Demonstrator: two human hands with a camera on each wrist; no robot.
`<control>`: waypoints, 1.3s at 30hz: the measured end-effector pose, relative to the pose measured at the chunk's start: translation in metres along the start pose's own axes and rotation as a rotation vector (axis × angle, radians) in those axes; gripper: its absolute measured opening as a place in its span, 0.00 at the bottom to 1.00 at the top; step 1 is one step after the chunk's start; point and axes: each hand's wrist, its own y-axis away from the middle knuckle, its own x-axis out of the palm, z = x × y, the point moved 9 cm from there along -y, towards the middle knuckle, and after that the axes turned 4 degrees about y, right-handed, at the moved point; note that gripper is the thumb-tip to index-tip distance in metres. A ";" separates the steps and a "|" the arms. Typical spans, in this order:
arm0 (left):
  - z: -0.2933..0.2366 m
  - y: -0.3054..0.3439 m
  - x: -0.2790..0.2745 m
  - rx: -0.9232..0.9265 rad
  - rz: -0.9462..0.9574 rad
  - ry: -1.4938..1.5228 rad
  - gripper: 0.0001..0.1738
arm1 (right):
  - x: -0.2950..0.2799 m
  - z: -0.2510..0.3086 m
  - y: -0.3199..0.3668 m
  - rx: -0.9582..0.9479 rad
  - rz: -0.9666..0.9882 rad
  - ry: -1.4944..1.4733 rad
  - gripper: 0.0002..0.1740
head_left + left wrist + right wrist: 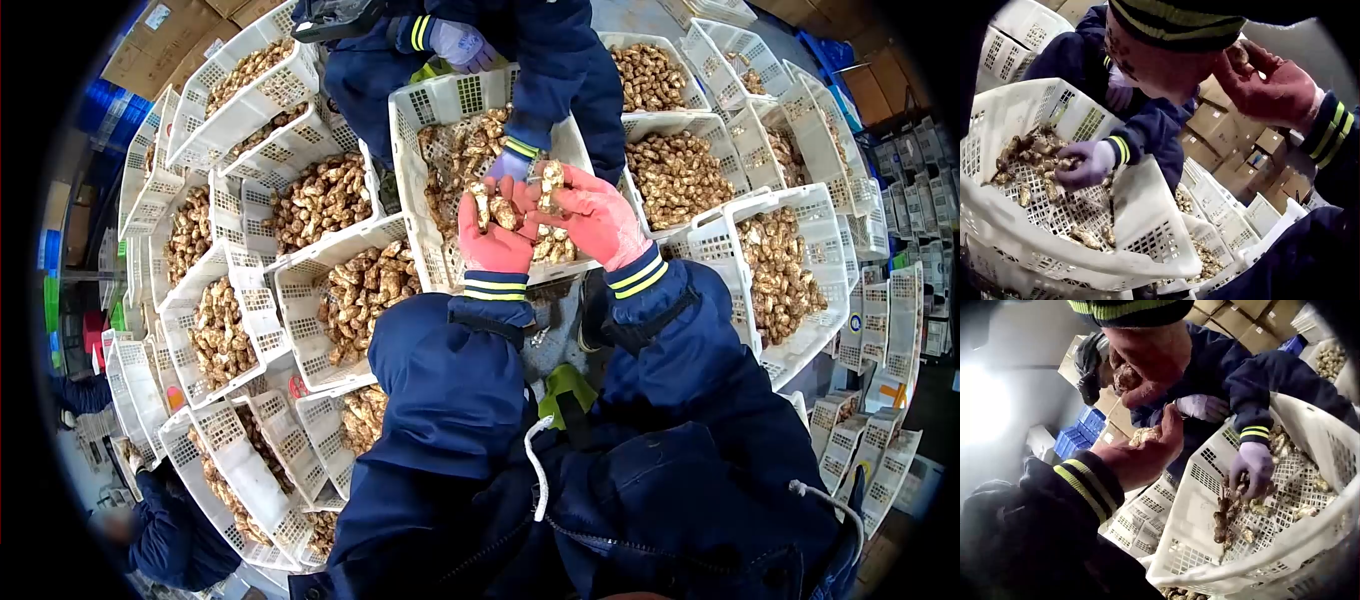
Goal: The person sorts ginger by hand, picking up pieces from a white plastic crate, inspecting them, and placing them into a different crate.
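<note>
Both hands wear pink-red gloves and are raised over the near end of a white perforated crate (402, 130). The left hand (497, 243) holds a couple of knobbly brown-and-cream tubers (503, 213) in its curled fingers. Close beside it, the right hand (605, 220) pinches a single pale-topped tuber (551, 178) between thumb and fingers. In the right wrist view, this tuber (1125, 378) sits in the right hand above the left hand's tuber (1145, 435). Loose tubers (1041, 150) lie scattered on the crate's mesh floor below.
Opposite, another person in dark blue reaches a purple-gloved hand (1090, 164) into the same crate; their other gloved hand (463, 46) rests near its far rim. Tuber-filled white crates (300, 360) crowd both sides, some stacked. Cardboard boxes (1213, 128) stand beyond.
</note>
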 end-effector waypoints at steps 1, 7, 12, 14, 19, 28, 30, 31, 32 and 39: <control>0.000 0.000 0.001 -0.001 0.004 0.007 0.20 | 0.003 0.003 0.001 0.008 0.002 -0.018 0.21; -0.001 0.001 0.000 0.029 -0.035 -0.014 0.20 | -0.004 0.001 -0.003 0.003 0.022 -0.230 0.19; 0.004 -0.001 0.001 -0.052 0.015 0.139 0.19 | 0.001 0.003 -0.006 -0.031 0.067 -0.220 0.23; 0.001 -0.002 -0.003 -0.006 0.011 0.097 0.19 | -0.005 0.001 0.000 0.025 -0.031 -0.088 0.24; 0.002 0.000 0.004 -0.018 0.001 0.166 0.16 | -0.030 -0.014 0.006 0.293 -0.065 -0.021 0.20; -0.001 0.001 0.012 0.028 -0.014 0.067 0.20 | -0.127 0.122 -0.053 -0.248 -0.271 0.328 0.26; 0.002 0.001 0.016 0.038 0.016 0.038 0.20 | -0.093 0.085 -0.043 -0.043 -0.288 0.376 0.18; 0.004 0.001 0.018 0.017 0.050 0.035 0.20 | -0.056 0.068 -0.036 -0.067 -0.019 0.466 0.18; 0.006 0.002 0.020 0.014 0.055 0.005 0.20 | -0.043 0.044 -0.027 0.000 -0.054 0.480 0.18; 0.002 0.001 0.015 0.019 0.085 0.106 0.22 | 0.011 -0.010 -0.027 -0.076 -0.048 0.716 0.22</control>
